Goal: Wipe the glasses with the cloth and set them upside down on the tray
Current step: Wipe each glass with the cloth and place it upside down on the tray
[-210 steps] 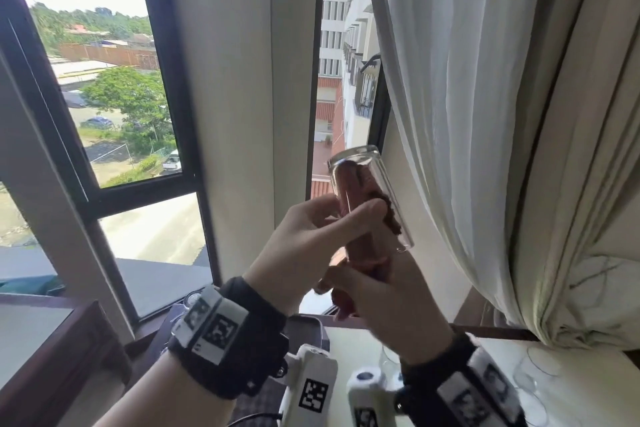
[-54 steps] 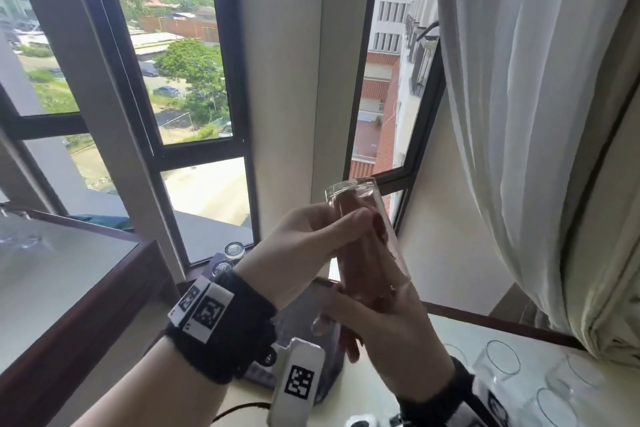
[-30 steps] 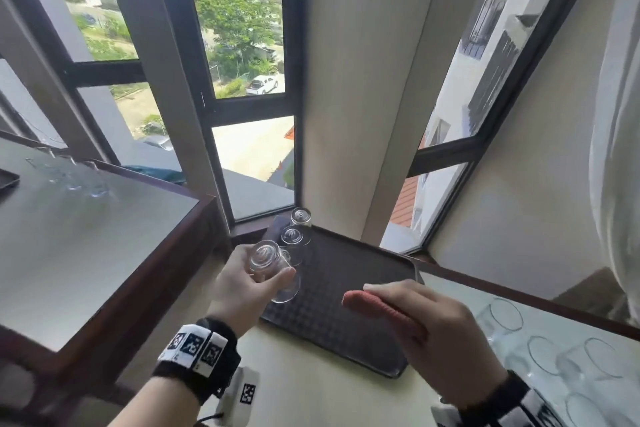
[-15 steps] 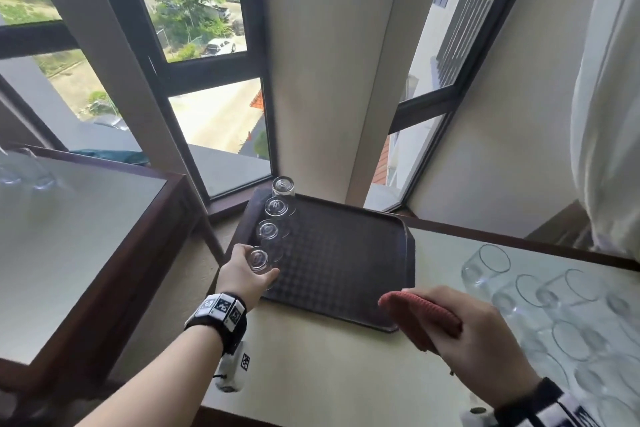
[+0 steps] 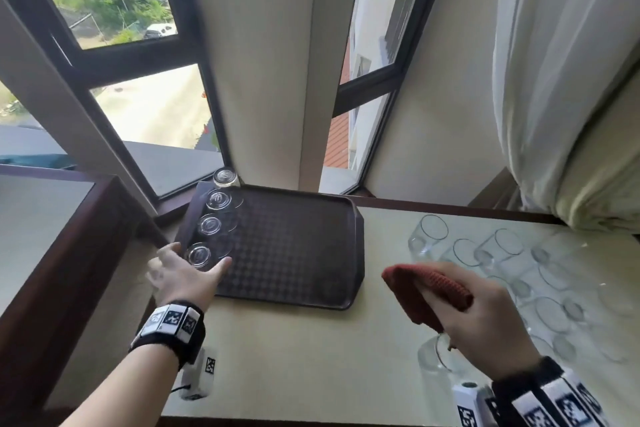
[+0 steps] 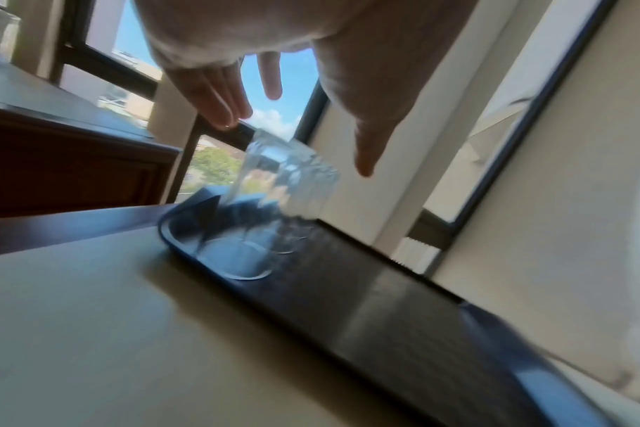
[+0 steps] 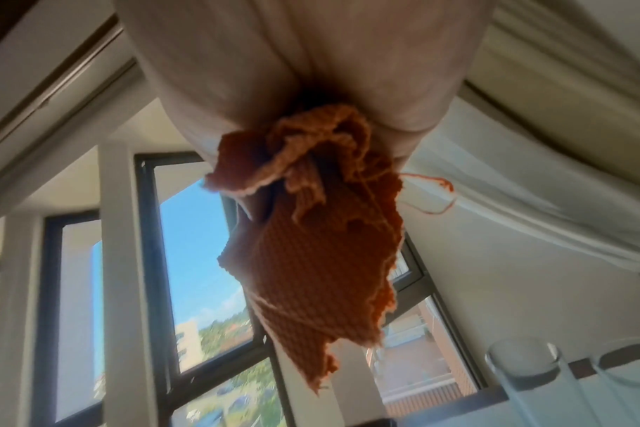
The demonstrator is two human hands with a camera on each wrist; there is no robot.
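A dark brown tray (image 5: 294,253) lies on the pale table, with several clear glasses upside down in a row along its left edge. The nearest glass (image 5: 200,256) stands at the tray's near left corner. My left hand (image 5: 194,265) hovers round it with straight, spread fingers. In the left wrist view the left hand (image 6: 293,138) is just above the glass (image 6: 289,179) and apart from it. My right hand (image 5: 485,319) grips a bunched red cloth (image 5: 426,291) above the table, right of the tray. The cloth (image 7: 311,245) hangs from that fist.
Several upright glasses (image 5: 427,236) crowd the table's right side, one (image 5: 433,357) just under my right hand. A second wood-edged table (image 5: 41,218) stands at the left. A white curtain (image 5: 571,80) hangs at the far right. Windows and a wall pillar back the tray.
The cloth came out of the raised glass. My left hand carried that glass down, stood it upside down on the tray and let go. My right hand moved right with the cloth.
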